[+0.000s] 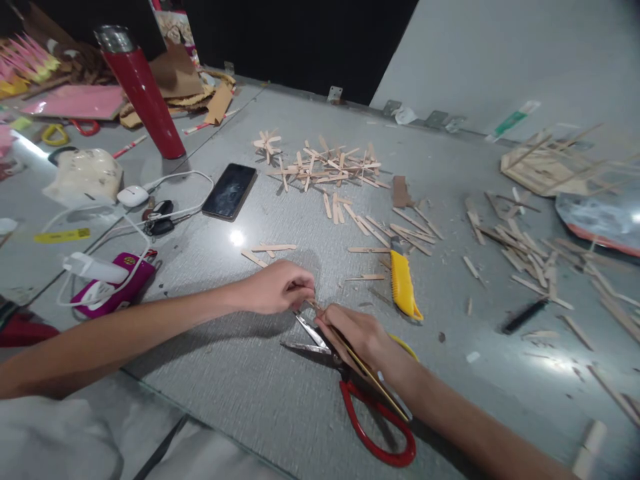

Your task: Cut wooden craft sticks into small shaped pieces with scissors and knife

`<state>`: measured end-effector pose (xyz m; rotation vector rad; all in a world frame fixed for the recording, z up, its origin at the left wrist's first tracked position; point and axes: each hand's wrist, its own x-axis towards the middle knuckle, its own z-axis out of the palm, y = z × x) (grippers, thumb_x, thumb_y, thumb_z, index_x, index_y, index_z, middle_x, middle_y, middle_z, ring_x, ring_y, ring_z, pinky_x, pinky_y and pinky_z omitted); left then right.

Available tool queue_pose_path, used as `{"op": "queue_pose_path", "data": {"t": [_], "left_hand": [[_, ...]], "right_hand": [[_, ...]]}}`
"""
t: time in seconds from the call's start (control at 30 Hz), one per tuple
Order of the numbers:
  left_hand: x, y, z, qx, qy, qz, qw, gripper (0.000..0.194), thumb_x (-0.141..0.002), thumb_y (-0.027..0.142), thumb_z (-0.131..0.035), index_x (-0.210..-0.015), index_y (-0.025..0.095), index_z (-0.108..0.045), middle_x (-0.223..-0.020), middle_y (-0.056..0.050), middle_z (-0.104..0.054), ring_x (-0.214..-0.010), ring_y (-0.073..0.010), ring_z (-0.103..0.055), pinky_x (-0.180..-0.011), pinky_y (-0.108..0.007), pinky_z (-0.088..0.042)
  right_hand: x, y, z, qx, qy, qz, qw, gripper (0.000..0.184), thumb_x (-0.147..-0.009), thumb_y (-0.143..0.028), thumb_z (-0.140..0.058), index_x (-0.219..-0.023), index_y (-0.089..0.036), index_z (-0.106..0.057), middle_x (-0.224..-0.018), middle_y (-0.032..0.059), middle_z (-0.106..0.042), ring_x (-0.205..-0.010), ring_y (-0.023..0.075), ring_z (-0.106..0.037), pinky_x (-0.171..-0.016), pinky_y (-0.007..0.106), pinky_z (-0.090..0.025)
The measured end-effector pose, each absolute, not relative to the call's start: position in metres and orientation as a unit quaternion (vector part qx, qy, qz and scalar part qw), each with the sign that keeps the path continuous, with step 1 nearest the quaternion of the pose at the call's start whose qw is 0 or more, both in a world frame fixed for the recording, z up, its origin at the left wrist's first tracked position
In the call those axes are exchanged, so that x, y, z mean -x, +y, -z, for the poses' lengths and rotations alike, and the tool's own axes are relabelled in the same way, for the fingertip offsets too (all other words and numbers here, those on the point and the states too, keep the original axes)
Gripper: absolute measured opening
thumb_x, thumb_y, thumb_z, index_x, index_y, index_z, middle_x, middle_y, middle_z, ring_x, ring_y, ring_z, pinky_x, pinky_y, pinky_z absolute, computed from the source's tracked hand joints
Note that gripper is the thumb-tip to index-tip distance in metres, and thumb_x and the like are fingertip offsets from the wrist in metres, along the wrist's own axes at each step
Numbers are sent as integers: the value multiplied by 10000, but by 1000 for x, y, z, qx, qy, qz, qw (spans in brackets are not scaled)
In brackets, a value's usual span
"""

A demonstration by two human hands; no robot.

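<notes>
Red-handled scissors (345,392) lie with their blades spread on the surface (225,400), partly under my right hand (361,335), its fingers clamped on a slim yellow-edged strip (367,373). Small wooden piece (315,304) shows between my hands; the fingers of my left hand (280,287) are together at its end, though their grip is unclear, with a yellow cutter (401,279) to the right and craft sticks (335,167) beyond.

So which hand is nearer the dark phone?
Left: the left hand is below and right of the phone in view; the right hand is farther that way.
</notes>
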<state>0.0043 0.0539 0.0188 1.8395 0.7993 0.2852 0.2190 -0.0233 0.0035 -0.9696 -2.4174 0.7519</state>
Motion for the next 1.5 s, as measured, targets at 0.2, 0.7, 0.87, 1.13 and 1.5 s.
{"op": "queue_pose_path", "data": {"t": [0.2,0.7,0.87,1.13,1.5], "left_hand": [[-4,54,-22,-758,344,-114,542,291,-960,136,-517,-671,160,-546,-586,22,-573,-527,-98,-492,-560,-215,-346],[-4,55,-21,-746,343,-125,557,289,-955,202,-522,-671,158,-550,-584,17,-568,-517,-100,-491,-536,-209,-342],[-5,55,-20,-736,351,-128,565,287,-951,193,-519,-666,163,-539,-559,27,-550,-493,-97,-474,-523,-209,-328],[-3,53,-23,-727,364,-136,566,278,-951,224,-525,-679,169,-540,-557,40,-526,-499,-101,-460,-534,-221,-326],[-3,53,-20,-766,344,-140,525,283,-955,198,-528,-675,163,-549,-577,34,-545,-524,-97,-453,-552,-223,-316]], "right_hand": [[-219,-27,-4,354,-870,-278,200,248,-1107,-187,-379,-872,-236,-439,-779,-23,-558,-634,134,-494,-585,278,-336],[-217,-23,-11,360,-866,-284,201,278,-1107,-206,-353,-835,-246,-394,-743,-28,-533,-617,140,-483,-565,268,-343],[-218,-25,-3,379,-855,-268,229,264,-1101,-219,-348,-852,-247,-432,-723,-22,-563,-597,146,-538,-569,274,-403],[-223,-30,0,386,-852,-259,242,235,-1110,-252,-367,-925,-234,-512,-774,21,-662,-653,169,-634,-619,288,-478],[-222,-27,-4,382,-850,-281,229,239,-1115,-272,-359,-951,-225,-527,-777,10,-649,-663,162,-642,-616,273,-478]]}}
